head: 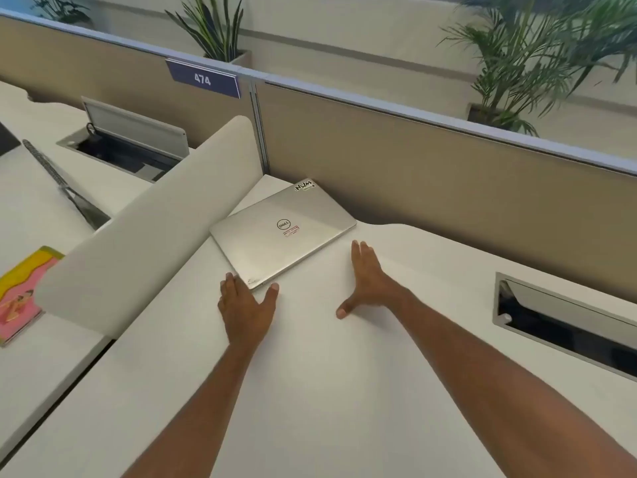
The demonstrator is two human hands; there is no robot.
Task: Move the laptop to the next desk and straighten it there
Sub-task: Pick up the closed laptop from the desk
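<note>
A closed silver laptop (281, 232) with stickers on its lid lies flat on the white desk (310, 374), turned at an angle in the far left corner against the beige partition. My left hand (245, 307) rests open on the desk at the laptop's near corner, with fingertips and thumb touching its edge. To the right of the laptop, my right hand (370, 279) lies flat and open on the desk, fingers pointing toward the laptop's right side, a little apart from it.
A white curved divider (155, 229) separates this desk from the left desk (31, 201), which holds a pink and yellow book (20, 291) and an open cable box (127, 143). Another cable hatch (565, 326) sits at the right. A sign (203, 78) reads 474.
</note>
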